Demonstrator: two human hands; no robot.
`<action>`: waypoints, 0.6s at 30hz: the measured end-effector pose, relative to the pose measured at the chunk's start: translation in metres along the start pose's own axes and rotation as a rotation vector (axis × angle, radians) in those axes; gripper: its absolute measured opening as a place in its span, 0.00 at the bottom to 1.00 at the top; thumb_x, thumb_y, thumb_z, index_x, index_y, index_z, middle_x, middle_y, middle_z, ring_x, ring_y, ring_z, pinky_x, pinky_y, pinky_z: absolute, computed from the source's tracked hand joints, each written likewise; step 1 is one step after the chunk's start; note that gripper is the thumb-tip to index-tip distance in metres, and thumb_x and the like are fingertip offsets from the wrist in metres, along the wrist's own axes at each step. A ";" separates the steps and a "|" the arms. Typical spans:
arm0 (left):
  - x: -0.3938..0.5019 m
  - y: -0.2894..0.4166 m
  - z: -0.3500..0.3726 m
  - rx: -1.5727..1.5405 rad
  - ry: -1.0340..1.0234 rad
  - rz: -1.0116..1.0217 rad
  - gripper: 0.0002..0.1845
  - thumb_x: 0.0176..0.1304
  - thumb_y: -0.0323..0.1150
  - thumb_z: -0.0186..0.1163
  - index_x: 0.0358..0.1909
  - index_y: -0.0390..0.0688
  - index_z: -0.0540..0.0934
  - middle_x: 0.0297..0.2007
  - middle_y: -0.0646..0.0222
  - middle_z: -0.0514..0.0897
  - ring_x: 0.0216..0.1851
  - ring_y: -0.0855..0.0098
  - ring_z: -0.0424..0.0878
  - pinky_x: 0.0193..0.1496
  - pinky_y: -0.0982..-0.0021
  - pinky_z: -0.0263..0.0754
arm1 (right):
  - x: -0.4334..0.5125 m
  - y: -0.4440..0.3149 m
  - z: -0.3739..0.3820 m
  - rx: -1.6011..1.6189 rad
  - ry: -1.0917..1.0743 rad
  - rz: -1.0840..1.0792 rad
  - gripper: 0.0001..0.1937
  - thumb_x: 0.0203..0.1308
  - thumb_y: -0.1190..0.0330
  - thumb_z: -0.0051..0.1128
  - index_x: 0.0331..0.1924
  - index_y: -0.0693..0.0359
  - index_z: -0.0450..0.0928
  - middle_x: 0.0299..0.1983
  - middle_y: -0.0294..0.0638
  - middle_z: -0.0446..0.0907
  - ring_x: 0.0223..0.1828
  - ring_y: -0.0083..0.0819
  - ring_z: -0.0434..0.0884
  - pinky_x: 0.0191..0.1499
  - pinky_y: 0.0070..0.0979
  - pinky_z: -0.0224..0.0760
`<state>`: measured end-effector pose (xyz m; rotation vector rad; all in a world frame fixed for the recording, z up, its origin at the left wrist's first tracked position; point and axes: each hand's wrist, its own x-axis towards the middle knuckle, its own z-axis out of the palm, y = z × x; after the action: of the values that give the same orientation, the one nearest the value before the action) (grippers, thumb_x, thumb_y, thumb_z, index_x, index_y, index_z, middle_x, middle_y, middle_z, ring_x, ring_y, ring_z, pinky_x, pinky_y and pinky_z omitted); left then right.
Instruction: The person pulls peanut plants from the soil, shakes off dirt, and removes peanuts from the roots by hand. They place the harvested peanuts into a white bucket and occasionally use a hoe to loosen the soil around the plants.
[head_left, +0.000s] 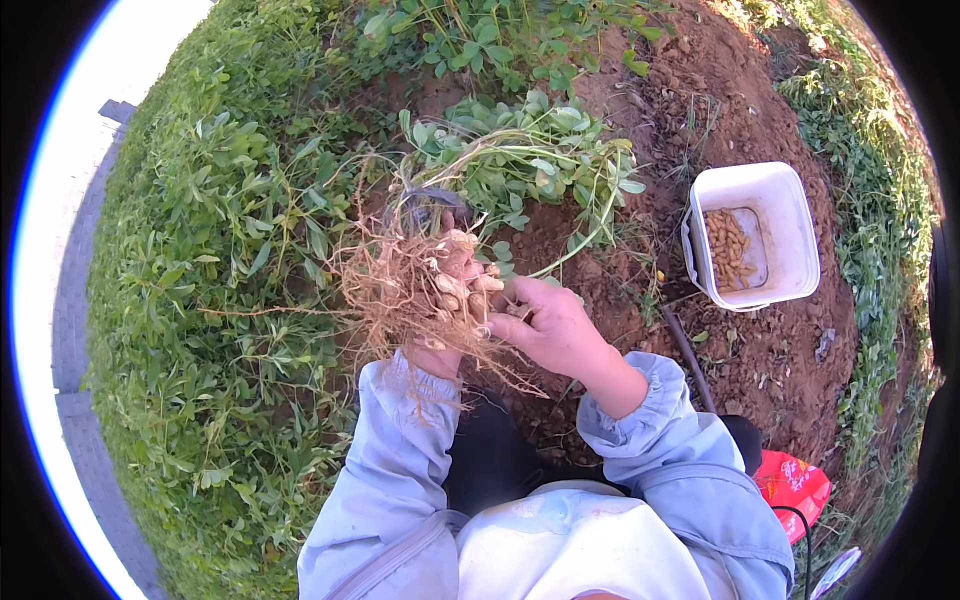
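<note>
My left hand (438, 358) is closed around an uprooted peanut plant, mostly hidden behind its tangled roots (382, 292). A cluster of pale peanut pods (456, 289) hangs among the roots, facing my right hand (559, 322). That hand pinches a few pods at the right edge of the cluster, thumb and fingers bent around them. The plant's green leafy stems (517, 161) stretch away from me beyond the roots and droop over the soil. To the right, a white square plastic bucket (776, 199) holds loose peanut pods (726, 247) along its left side.
Dense green peanut plants (210, 285) cover the ground on my left, with more standing ahead. Reddish-brown soil (795, 375) surrounds the bucket. A dark rod (690, 360) lies between the bucket and my right knee. A red printed bag (791, 487) sits by my right side.
</note>
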<state>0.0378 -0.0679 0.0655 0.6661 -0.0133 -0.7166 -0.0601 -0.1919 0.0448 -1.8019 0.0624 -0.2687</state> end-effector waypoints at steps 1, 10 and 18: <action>-0.001 -0.002 -0.001 0.053 0.101 0.002 0.26 0.67 0.34 0.56 0.66 0.45 0.65 0.38 0.73 0.75 0.35 0.78 0.75 0.36 0.73 0.76 | 0.003 0.000 0.001 -0.080 0.006 0.007 0.17 0.54 0.59 0.65 0.36 0.64 0.75 0.26 0.46 0.78 0.25 0.41 0.78 0.30 0.32 0.72; 0.001 -0.004 -0.029 -0.188 -0.013 -0.101 0.26 0.65 0.38 0.58 0.64 0.44 0.66 0.33 0.73 0.75 0.26 0.79 0.70 0.29 0.71 0.74 | 0.000 -0.011 -0.010 -0.182 -0.159 -0.061 0.14 0.48 0.60 0.63 0.25 0.63 0.75 0.21 0.48 0.76 0.23 0.46 0.77 0.27 0.34 0.71; -0.004 0.030 -0.044 -0.686 -0.333 -0.163 0.24 0.68 0.35 0.52 0.64 0.39 0.64 0.24 0.74 0.71 0.26 0.76 0.71 0.41 0.60 0.76 | -0.038 0.011 -0.100 -0.069 0.256 0.073 0.06 0.56 0.69 0.60 0.33 0.62 0.76 0.24 0.31 0.77 0.23 0.13 0.72 0.24 0.15 0.64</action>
<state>0.0626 -0.0239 0.0487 -0.1135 -0.0181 -0.9170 -0.1171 -0.2824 0.0507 -1.8207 0.3209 -0.4488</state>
